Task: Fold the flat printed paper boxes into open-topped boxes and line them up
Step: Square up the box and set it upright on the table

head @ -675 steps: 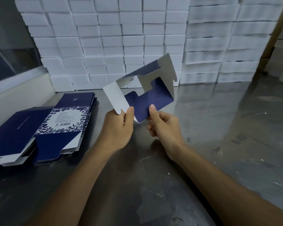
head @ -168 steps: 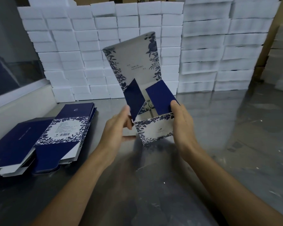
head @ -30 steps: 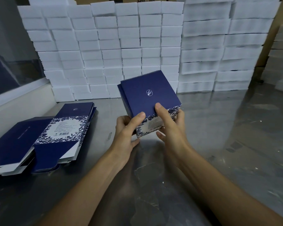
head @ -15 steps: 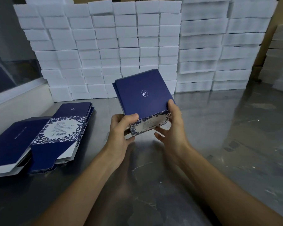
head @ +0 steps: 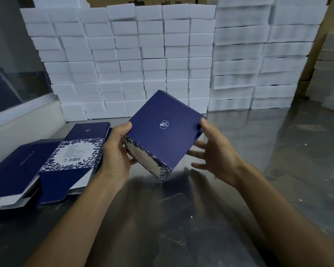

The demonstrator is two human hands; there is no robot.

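One folded blue box (head: 163, 135), two hands, left hand (head: 116, 157) and right hand (head: 218, 157), two overlapping stacks of flat printed boxes (head: 52, 164) at left, white foam blocks (head: 143, 60) stacked at far side, too many to count

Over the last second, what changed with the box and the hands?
The folded box has been turned, one corner now pointing down. The left hand keeps its grip on it; the right hand has opened, fingers spread, thumb touching the far edge. The flat stack stayed put.
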